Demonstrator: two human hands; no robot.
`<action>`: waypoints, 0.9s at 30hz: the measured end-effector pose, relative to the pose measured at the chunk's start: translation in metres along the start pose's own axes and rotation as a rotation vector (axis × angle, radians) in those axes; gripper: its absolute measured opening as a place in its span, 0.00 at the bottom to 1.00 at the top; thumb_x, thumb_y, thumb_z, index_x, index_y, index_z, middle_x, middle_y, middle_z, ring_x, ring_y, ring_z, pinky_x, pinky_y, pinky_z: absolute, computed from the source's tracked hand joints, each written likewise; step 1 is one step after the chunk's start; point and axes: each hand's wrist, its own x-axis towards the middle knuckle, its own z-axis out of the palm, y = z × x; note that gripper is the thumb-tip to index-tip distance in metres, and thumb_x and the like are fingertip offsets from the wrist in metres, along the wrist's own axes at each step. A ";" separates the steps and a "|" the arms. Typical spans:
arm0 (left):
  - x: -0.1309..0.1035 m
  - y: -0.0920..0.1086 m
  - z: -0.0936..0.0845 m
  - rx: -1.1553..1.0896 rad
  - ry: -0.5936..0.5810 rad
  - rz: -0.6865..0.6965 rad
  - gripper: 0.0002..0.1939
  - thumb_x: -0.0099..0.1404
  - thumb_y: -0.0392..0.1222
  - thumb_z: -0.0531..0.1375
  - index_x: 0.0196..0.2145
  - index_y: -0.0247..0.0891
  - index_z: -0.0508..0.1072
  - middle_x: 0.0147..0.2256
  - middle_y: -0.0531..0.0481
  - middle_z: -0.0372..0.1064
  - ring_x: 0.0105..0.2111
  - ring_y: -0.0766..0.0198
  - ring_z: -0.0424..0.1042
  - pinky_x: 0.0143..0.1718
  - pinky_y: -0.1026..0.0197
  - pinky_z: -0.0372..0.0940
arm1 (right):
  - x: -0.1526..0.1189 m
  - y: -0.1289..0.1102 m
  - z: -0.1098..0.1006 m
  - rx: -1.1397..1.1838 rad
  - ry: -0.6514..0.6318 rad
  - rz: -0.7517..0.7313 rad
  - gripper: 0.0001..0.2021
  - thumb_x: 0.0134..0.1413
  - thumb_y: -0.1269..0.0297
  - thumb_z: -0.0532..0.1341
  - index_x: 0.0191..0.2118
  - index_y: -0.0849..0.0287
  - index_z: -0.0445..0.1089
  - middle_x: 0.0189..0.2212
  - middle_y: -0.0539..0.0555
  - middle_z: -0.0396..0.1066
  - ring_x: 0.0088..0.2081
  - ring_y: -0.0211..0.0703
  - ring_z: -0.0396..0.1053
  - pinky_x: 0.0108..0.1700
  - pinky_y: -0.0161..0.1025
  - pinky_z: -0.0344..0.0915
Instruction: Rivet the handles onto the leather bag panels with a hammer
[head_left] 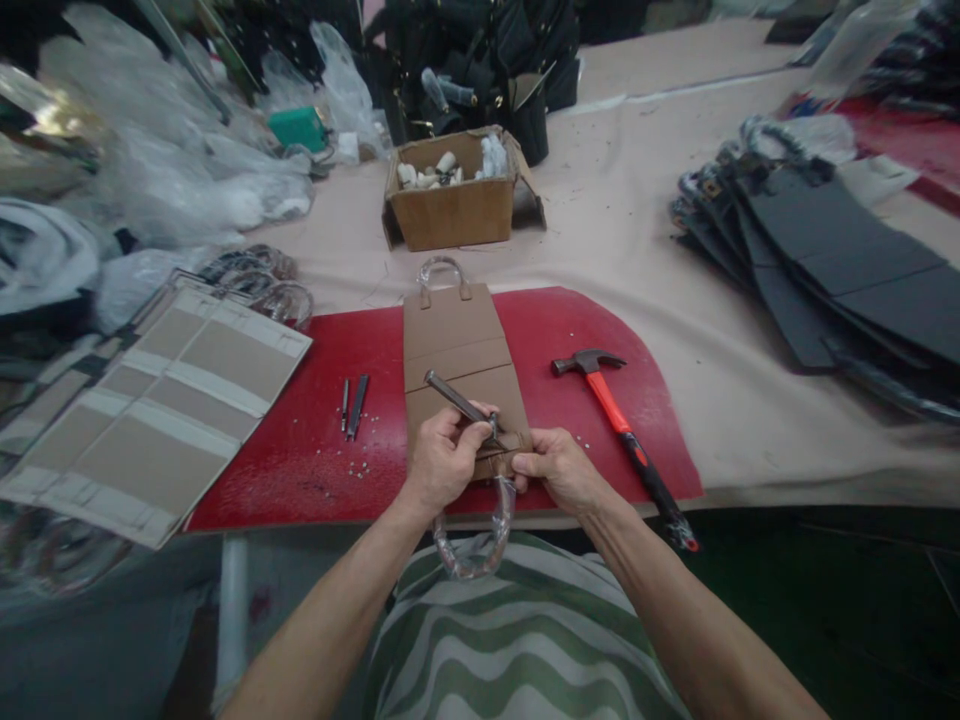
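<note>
One brown panel point(459, 320): lying across the red board point(592, 315), a wrapped handle point(471, 573) at each end.
Left hand point(439, 462): fingers closed round a metal rod point(453, 393) slanting over the panel.
Right hand point(561, 470): pinching the panel's near end.
Hammer point(616, 410): right of the panel, its handle overhanging the board's edge.
Slim tools point(358, 408): on the board, left of the panel.

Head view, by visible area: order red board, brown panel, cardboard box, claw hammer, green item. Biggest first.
1. Red board
2. Brown panel and cardboard box: too close to rank; panel is partly covered
3. Claw hammer
4. Green item
</note>
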 end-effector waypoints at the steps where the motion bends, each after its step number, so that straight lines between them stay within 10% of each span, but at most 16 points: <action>1: -0.001 0.000 0.000 0.012 0.001 0.000 0.08 0.62 0.36 0.58 0.40 0.35 0.75 0.42 0.44 0.77 0.42 0.60 0.76 0.42 0.60 0.71 | 0.000 -0.001 0.000 -0.013 0.000 0.003 0.08 0.38 0.66 0.67 0.27 0.64 0.73 0.21 0.51 0.71 0.19 0.33 0.64 0.23 0.32 0.60; 16: -0.004 -0.003 0.005 0.201 0.022 0.126 0.10 0.61 0.34 0.58 0.40 0.36 0.75 0.40 0.45 0.78 0.40 0.60 0.77 0.42 0.60 0.70 | 0.000 -0.002 0.002 -0.092 0.043 0.064 0.11 0.39 0.62 0.68 0.28 0.64 0.71 0.20 0.50 0.70 0.18 0.33 0.63 0.22 0.32 0.62; 27: 0.001 -0.038 0.021 0.308 -0.008 0.216 0.08 0.62 0.34 0.58 0.40 0.37 0.74 0.39 0.43 0.77 0.40 0.57 0.77 0.45 0.57 0.69 | -0.010 0.000 0.017 -0.288 0.362 0.137 0.07 0.39 0.74 0.59 0.29 0.61 0.70 0.21 0.51 0.71 0.22 0.37 0.69 0.24 0.31 0.66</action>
